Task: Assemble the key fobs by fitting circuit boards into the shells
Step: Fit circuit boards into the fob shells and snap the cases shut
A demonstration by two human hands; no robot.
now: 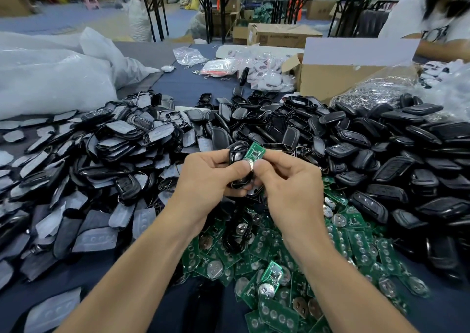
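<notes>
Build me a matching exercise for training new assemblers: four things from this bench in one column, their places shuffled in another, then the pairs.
Things:
1 held shell
2 held circuit board
3 loose circuit boards
4 cardboard box

Places:
A back right of the table
B gripped by the left hand
C heaped under the forearms
D pinched by the right hand

Pairs: 1-B; 2-D; 3-C; 4-A

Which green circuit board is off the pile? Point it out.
The circuit board pinched by the right hand, held against the black shell in the left hand; every other board lies loose in the green heap below.
</notes>
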